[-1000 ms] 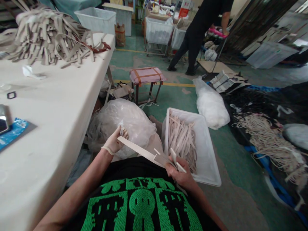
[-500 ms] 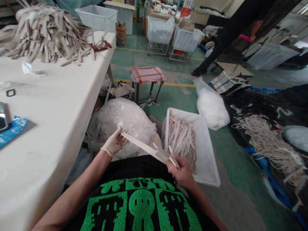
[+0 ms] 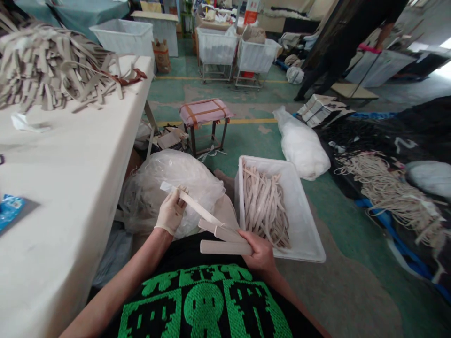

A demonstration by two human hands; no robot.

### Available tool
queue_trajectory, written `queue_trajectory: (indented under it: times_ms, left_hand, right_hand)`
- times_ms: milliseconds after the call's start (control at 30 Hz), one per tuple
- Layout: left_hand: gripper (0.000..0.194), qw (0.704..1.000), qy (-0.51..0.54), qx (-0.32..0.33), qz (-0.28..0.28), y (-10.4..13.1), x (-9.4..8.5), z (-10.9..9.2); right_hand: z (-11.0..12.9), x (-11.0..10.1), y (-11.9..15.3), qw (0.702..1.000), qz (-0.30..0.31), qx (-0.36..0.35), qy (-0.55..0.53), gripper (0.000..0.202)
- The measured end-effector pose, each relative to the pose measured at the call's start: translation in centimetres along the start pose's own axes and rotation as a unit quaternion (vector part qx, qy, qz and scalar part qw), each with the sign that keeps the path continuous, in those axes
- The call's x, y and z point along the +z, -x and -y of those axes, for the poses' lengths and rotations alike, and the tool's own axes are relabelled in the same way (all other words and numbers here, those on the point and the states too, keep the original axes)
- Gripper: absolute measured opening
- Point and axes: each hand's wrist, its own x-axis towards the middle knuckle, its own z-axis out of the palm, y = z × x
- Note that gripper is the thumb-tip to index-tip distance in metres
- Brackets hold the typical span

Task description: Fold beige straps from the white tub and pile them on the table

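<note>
My left hand (image 3: 171,211), in a pale glove with a dark spot, pinches one end of a beige strap (image 3: 200,209). A white flat tip (image 3: 166,187) sticks out beyond its fingers. The strap slopes down to my right hand (image 3: 260,251), which is bare and closed around it along with several other flat strap ends (image 3: 225,247) that fan out leftward. Just beyond my right hand, a white plastic bin (image 3: 303,211) holds a heap of long beige straps (image 3: 262,202). A clear plastic bag (image 3: 176,164) lies beyond my left hand.
At left stands a cream-covered table (image 3: 91,155) with a pile of cut straps (image 3: 45,65). A pink-topped stool (image 3: 204,111) is ahead. To the right lie a stuffed white bag (image 3: 305,150) and tangled beige cords (image 3: 380,188). A person in black (image 3: 352,47) stands at the back right.
My left hand has turned, and more of the white tip shows past its fingers. The strap ends in my right hand now spread flat toward the left. The view has shifted slightly.
</note>
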Motion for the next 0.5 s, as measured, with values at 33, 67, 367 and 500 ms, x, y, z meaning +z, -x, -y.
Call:
queue_trajectory:
  times_ms: [33,67,367,500]
  left_hand:
    - [0.003,1.0,-0.011,-0.002,0.011,-0.1,0.1,0.4]
    - [0.003,0.999,-0.024,-0.013,0.021,-0.1,0.3,0.8]
    - [0.033,0.961,-0.155,-0.14,0.182,2.5,2.7,6.4]
    - [0.03,0.934,-0.233,-0.135,0.235,3.0,3.3,8.5]
  right_hand:
    - [0.0,0.1,0.2,1.0,-0.004,-0.002,-0.003,0.031]
    - [-0.1,0.2,0.3,1.0,-0.007,-0.002,-0.008,0.031]
    - [-0.9,2.4,-1.6,0.969,-0.036,0.214,-0.121,0.02]
    - [-1.2,2.8,-2.0,0.946,-0.047,0.268,-0.175,0.025]
